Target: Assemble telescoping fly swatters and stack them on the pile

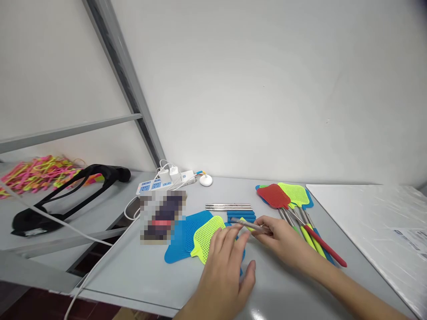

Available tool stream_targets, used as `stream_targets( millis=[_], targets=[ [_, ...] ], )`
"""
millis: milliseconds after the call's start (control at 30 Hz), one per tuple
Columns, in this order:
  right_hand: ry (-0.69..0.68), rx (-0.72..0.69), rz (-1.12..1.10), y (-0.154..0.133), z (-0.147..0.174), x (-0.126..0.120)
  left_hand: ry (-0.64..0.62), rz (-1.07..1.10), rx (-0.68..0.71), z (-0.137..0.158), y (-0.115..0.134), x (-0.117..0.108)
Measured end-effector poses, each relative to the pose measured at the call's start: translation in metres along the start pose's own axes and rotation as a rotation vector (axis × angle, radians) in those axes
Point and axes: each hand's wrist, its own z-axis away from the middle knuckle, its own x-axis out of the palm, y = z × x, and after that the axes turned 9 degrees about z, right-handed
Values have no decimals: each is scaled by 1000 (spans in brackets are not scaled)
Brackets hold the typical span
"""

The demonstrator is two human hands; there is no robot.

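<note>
The bare, long-fingered left hand (220, 271) lies at six o'clock, back upward, its slightly bent fingers (224, 249) reaching toward twelve to one o'clock, the thumb standing apart. Its short visible wrist rises from six o'clock. The bare, rounded right hand (283, 240), between four and five o'clock, pinches with fingers curled toward ten; its long, slender bare forearm (343, 284) slants in from four.
</note>
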Motion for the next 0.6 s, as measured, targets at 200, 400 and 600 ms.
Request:
stream_targets(
  millis=[200, 400, 600],
  targets=[
    [-134, 26, -711, -16, 38, 16, 67, 456, -304, -3, 12, 9],
    [-66, 75, -843, -6, 49, 35, 97, 912, -373, -12, 29, 24],
    [346, -7, -684, 1, 58, 12, -90, 957, -438, -4, 29, 26]
  ],
)
